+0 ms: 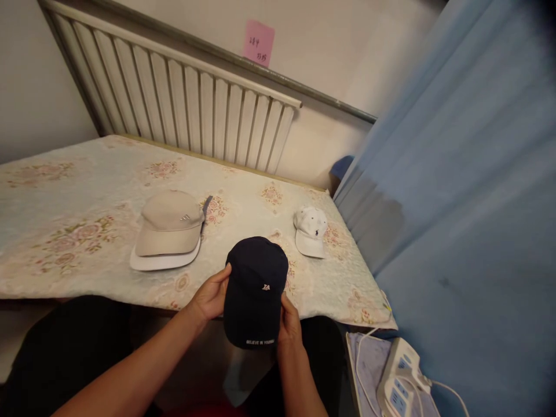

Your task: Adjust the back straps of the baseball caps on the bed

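A dark navy baseball cap [255,289] is held up between my two hands, its brim pointing down toward me. Small light lettering marks its front, and "BELIEVE IN YOURSELF" runs along the brim edge. My left hand [212,292] grips the cap's left side, thumb on top. On the other side, my right hand [289,321] holds it near the brim, its fingers partly hidden beneath. To the left on the bed lies a beige cap [169,223] stacked over a white-brimmed cap [145,262]. A white cap [311,229] with a small dark logo rests farther right.
The caps lie on a flowered bed cover [243,197]. Behind it stand a white radiator [182,92] and a wall with a pink note [259,43]. A blue curtain [469,202] hangs at right, above a power strip [398,379] with white cables.
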Demonstrator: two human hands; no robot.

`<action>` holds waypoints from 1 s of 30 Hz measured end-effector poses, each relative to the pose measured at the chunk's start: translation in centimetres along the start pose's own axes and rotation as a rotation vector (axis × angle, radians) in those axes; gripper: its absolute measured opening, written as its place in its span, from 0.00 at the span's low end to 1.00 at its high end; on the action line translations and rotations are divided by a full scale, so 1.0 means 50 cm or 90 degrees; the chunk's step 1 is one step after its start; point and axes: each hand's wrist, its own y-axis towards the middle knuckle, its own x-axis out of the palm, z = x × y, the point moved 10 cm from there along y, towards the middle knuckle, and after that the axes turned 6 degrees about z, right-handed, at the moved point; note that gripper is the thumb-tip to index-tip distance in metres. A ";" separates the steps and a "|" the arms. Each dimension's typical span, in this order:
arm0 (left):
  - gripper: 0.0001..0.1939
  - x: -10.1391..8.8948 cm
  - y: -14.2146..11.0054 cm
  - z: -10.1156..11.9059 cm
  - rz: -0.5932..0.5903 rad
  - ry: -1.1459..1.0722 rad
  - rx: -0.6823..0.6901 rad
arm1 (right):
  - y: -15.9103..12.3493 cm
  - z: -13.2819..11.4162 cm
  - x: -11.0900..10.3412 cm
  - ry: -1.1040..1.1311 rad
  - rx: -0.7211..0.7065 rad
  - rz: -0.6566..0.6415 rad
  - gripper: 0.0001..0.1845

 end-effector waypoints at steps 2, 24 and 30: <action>0.25 -0.008 0.001 -0.003 0.000 0.007 -0.001 | 0.006 0.001 0.001 0.002 -0.001 -0.009 0.17; 0.22 -0.029 -0.054 -0.034 0.095 -0.014 -0.002 | -0.062 0.040 0.067 -0.013 0.000 -0.003 0.18; 0.22 -0.039 -0.068 -0.012 0.110 -0.016 0.010 | -0.066 0.057 0.084 -0.028 -0.008 -0.006 0.20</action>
